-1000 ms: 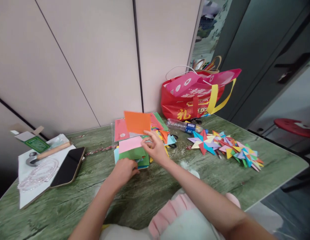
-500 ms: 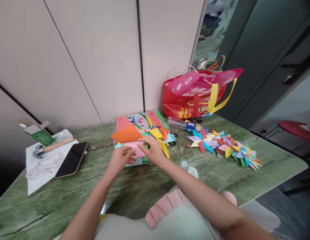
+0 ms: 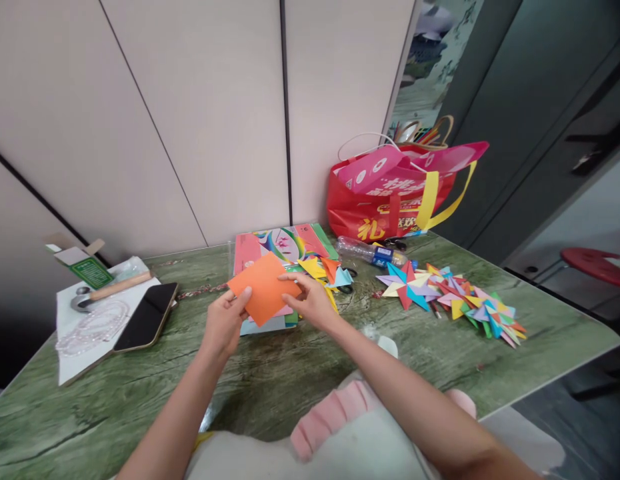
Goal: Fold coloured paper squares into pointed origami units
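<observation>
A square of orange paper (image 3: 264, 288) is held up, tilted cornerwise, in front of me. My left hand (image 3: 227, 319) pinches its left side, thumb on top. My right hand (image 3: 311, 301) has its fingers closed about the right corner. Beneath the orange square lies a stack of coloured paper (image 3: 270, 327), mostly hidden by it. Beside my right hand are folded paper pieces (image 3: 313, 268) in yellow, orange and light blue, with scissors (image 3: 346, 289) partly under them. A pink picture-covered pack (image 3: 247, 250) lies behind.
Several folded paper stars (image 3: 406, 285) lie on the right of the green table (image 3: 155, 407). Behind them are a plastic bottle (image 3: 363, 250) and a red bag (image 3: 357, 207). On the left are a phone (image 3: 147, 317), a hammer (image 3: 117, 288), a beaded string (image 3: 97, 327) and a small green box (image 3: 90, 270).
The orange paper has come down toward me and turned to show its full square face. My left hand now grips its left side, and my right hand its right corner.
</observation>
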Action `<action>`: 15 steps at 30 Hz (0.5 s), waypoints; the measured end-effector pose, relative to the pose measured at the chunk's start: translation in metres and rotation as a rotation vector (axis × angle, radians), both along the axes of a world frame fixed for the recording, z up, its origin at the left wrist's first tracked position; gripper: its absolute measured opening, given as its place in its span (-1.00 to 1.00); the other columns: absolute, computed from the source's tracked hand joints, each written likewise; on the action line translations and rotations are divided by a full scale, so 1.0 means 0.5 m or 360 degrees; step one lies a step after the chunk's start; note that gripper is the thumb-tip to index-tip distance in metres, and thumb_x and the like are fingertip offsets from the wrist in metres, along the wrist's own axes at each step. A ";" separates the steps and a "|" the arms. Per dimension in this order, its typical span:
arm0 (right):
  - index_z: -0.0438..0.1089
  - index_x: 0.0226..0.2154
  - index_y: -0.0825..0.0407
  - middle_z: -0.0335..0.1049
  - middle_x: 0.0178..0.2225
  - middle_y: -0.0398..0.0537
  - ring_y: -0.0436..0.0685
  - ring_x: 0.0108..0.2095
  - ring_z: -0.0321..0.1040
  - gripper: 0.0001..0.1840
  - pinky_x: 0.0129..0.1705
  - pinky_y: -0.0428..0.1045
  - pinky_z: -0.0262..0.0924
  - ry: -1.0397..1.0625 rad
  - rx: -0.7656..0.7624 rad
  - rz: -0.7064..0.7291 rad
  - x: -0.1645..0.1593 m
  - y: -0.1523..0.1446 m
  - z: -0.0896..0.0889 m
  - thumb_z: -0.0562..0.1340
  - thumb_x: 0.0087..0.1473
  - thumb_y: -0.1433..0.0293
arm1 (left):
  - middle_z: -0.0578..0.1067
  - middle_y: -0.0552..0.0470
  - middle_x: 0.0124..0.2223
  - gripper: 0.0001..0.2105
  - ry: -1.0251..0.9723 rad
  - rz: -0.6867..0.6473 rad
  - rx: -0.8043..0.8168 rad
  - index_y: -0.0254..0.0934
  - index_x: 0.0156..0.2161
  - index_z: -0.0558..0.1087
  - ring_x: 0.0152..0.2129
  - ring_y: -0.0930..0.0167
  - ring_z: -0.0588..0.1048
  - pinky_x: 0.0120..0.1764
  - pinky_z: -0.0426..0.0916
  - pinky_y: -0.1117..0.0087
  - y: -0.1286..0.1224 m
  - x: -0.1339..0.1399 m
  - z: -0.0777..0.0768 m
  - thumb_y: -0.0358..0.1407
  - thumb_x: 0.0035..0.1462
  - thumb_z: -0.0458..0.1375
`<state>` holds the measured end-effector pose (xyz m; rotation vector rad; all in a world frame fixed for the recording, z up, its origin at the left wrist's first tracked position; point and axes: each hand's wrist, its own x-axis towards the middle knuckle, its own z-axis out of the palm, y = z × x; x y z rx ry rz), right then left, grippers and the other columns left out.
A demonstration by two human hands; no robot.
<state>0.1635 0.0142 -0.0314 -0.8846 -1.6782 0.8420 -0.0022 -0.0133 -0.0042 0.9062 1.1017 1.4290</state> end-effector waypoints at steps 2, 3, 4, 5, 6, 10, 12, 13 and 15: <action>0.29 -0.12 -0.01 0.26 -0.14 -0.05 0.05 -0.23 0.27 -0.56 -0.39 -0.14 0.25 -0.0079 0.0028 0.0164 0.000 -0.008 -0.001 0.17 -0.14 0.54 | 0.57 -0.08 -0.38 -0.63 -0.0002 0.0042 -0.0067 -0.40 -0.29 0.45 -0.40 0.29 0.52 -0.36 0.40 0.32 -0.005 -0.003 -0.003 -0.24 -0.27 0.29; 0.29 -0.10 -0.03 0.23 -0.13 -0.05 0.05 -0.20 0.25 -0.52 -0.37 -0.13 0.26 -0.0116 0.0033 0.0250 0.001 -0.011 -0.002 0.16 -0.15 0.57 | 0.57 -0.07 -0.39 -0.64 -0.0007 0.0058 -0.0099 -0.39 -0.29 0.45 -0.40 0.28 0.53 -0.37 0.40 0.32 -0.008 -0.005 -0.004 -0.25 -0.27 0.28; 0.28 -0.09 -0.05 0.20 -0.12 -0.05 0.05 -0.19 0.25 -0.49 -0.35 -0.13 0.26 -0.0149 0.0041 0.0327 0.001 -0.015 -0.002 0.14 -0.15 0.61 | 0.57 -0.05 -0.40 -0.65 -0.0017 0.0065 -0.0121 -0.38 -0.28 0.44 -0.40 0.29 0.53 -0.37 0.41 0.32 -0.012 -0.007 -0.005 -0.27 -0.26 0.27; 0.29 -0.09 -0.06 0.19 -0.12 -0.05 0.04 -0.18 0.24 -0.47 -0.33 -0.12 0.26 -0.0171 0.0053 0.0385 0.001 -0.018 -0.002 0.12 -0.15 0.64 | 0.57 -0.03 -0.40 -0.66 -0.0032 0.0066 -0.0132 -0.37 -0.27 0.44 -0.40 0.29 0.53 -0.38 0.41 0.33 -0.015 -0.009 -0.006 -0.29 -0.24 0.26; 0.29 -0.09 -0.07 0.19 -0.13 -0.05 0.03 -0.19 0.24 -0.45 -0.32 -0.12 0.26 -0.0186 0.0069 0.0413 0.001 -0.020 -0.001 0.10 -0.15 0.67 | 0.57 -0.02 -0.39 -0.67 -0.0048 0.0063 -0.0134 -0.35 -0.25 0.43 -0.40 0.30 0.53 -0.38 0.41 0.34 -0.019 -0.010 -0.006 -0.31 -0.23 0.25; 0.36 -0.16 -0.04 0.23 -0.22 -0.06 0.06 -0.21 0.26 -0.52 -0.22 -0.06 0.21 -0.0198 0.0146 0.0330 0.000 -0.025 0.003 0.20 -0.18 0.65 | 0.57 -0.04 -0.35 -0.66 -0.0079 -0.0026 -0.0149 -0.35 -0.23 0.43 -0.38 0.30 0.53 -0.37 0.42 0.35 -0.035 -0.007 -0.002 -0.37 -0.22 0.24; 0.40 -0.23 -0.01 0.24 -0.23 -0.05 0.08 -0.21 0.26 -0.59 -0.17 -0.03 0.18 -0.0182 0.0169 0.0264 0.000 -0.026 0.005 0.28 -0.22 0.59 | 0.57 -0.08 -0.32 -0.66 -0.0095 -0.0119 -0.0155 -0.37 -0.22 0.44 -0.35 0.27 0.52 -0.35 0.42 0.34 -0.040 -0.003 0.001 -0.38 -0.23 0.25; 0.42 -0.26 0.00 0.24 -0.23 -0.04 0.09 -0.21 0.26 -0.62 -0.16 -0.02 0.18 -0.0176 0.0173 0.0249 0.000 -0.026 0.005 0.31 -0.24 0.55 | 0.57 -0.10 -0.30 -0.66 -0.0109 -0.0164 -0.0150 -0.38 -0.23 0.44 -0.34 0.26 0.52 -0.33 0.42 0.34 -0.042 -0.001 0.002 -0.39 -0.23 0.26; 0.45 -0.30 0.00 0.24 -0.20 -0.03 0.11 -0.18 0.25 -0.66 -0.13 -0.02 0.17 -0.0185 0.0164 0.0250 0.002 -0.027 0.005 0.36 -0.28 0.47 | 0.57 -0.11 -0.29 -0.67 -0.0144 -0.0218 -0.0130 -0.39 -0.23 0.45 -0.32 0.25 0.52 -0.30 0.42 0.32 -0.042 0.002 0.004 -0.40 -0.23 0.26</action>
